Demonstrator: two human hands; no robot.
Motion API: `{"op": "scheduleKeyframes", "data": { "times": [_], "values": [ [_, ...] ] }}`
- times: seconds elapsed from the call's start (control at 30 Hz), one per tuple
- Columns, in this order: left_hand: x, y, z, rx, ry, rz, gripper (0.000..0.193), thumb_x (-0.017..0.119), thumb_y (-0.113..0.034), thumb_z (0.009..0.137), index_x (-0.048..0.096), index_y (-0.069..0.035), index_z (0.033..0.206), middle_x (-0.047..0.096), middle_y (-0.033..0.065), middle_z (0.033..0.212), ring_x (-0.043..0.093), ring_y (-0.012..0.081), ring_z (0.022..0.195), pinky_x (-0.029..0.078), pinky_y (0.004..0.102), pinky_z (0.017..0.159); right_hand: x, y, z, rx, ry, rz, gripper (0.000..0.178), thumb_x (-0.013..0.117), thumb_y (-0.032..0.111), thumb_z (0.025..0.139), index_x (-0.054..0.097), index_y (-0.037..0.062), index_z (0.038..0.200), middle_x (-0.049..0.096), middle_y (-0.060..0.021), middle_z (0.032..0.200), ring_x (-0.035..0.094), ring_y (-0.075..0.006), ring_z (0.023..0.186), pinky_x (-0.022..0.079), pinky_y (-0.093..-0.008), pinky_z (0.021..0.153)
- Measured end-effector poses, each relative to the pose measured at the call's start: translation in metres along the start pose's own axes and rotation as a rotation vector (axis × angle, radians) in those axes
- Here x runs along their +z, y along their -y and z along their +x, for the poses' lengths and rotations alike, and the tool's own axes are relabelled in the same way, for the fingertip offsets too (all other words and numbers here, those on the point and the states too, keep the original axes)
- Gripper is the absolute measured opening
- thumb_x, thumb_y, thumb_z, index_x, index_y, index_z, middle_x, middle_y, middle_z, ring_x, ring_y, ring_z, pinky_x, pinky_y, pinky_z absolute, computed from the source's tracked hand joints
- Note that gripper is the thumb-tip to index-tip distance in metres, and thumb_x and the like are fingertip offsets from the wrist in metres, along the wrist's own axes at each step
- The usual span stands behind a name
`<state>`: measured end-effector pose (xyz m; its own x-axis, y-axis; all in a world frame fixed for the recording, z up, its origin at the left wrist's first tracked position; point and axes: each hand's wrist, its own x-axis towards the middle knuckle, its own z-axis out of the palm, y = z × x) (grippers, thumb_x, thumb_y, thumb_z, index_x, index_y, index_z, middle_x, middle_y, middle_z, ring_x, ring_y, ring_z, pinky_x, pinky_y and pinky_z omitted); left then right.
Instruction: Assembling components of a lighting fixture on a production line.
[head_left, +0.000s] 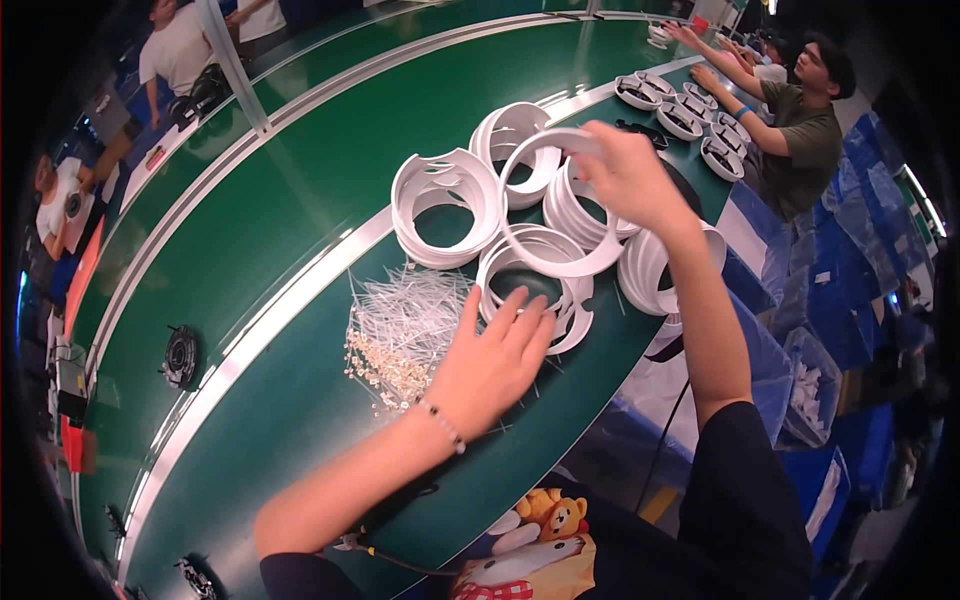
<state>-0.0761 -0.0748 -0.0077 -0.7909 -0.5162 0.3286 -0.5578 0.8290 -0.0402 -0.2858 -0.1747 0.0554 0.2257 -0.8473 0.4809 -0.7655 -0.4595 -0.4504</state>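
White plastic, by its look, forms the thin ring that the person's right hand grips at its upper right edge, fingers closed on the band. The ring is tilted up above the worktop, over a cluster of similar rings nearer the worktop's near edge than the pale strip along its far side. The left hand is open, palm down and fingers spread, its fingertips over the front ring stack; whether they touch it cannot be told. A beaded bracelet circles the left wrist.

Just left of that hand lies a loose heap of thin white wires, with small cream ends gathered on the side toward the person. Beyond the heap, next to the strip, stands the left ring stack, and the back ring stack is just to its right. The right ring stack sits at the near edge, below the right forearm.

Farther along the worktop, toward its upper right end, white bowls with black parts inside stand close together. A co-worker is at the near edge beside them. Across the strip, on the green surface, lies a round black part.
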Motion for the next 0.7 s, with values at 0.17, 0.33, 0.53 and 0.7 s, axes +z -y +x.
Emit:
{"op": "scheduleKeyframes", "data": {
  "times": [0.17,0.33,0.53,0.7],
  "values": [
    [0.027,0.012,0.009,0.059,0.046,-0.009,0.006,0.051,-0.012,0.071,0.053,-0.008,0.075,0.056,0.0012,0.073,0.055,0.0169,0.091,0.025,0.0571,0.094,-0.029,-0.004,-0.016,0.089,0.204,0.634,0.016,0.051,0.007,0.079,0.053,-0.0024,0.092,0.057,-0.0037,0.071,0.046,-0.0078,0.038,0.036,-0.0204,0.035],
    [0.009,0.012,0.009,0.021,0.126,-0.052,0.009,0.052,-0.011,0.070,0.054,-0.011,0.079,0.056,0.0006,0.074,0.056,0.0149,0.081,0.025,0.0570,0.095,-0.012,0.022,-0.033,0.412,0.433,0.562,0.021,0.053,0.012,0.080,0.052,-0.0030,0.095,0.058,-0.0076,0.073,0.050,-0.0097,0.039,0.039,-0.0207,0.035],
    [0.008,0.023,0.024,0.045,0.057,-0.059,0.016,0.054,-0.006,0.066,0.053,-0.009,0.082,0.054,0.0007,0.076,0.054,0.0160,0.083,0.025,0.0558,0.094,0.021,-0.017,-0.022,0.445,0.431,0.662,0.024,0.055,0.014,0.078,0.053,-0.0049,0.093,0.058,-0.0087,0.072,0.050,-0.0116,0.038,0.039,-0.0237,0.035],
    [0.007,0.031,0.039,0.066,0.031,-0.104,0.015,0.058,-0.009,0.065,0.053,-0.007,0.079,0.055,0.0035,0.084,0.052,0.0182,0.089,0.024,0.0585,0.094,0.031,-0.007,-0.014,0.564,0.545,0.525,0.026,0.055,0.012,0.078,0.053,-0.0058,0.097,0.059,-0.0109,0.077,0.052,-0.0132,0.041,0.042,-0.0247,0.039]
  ]
}}
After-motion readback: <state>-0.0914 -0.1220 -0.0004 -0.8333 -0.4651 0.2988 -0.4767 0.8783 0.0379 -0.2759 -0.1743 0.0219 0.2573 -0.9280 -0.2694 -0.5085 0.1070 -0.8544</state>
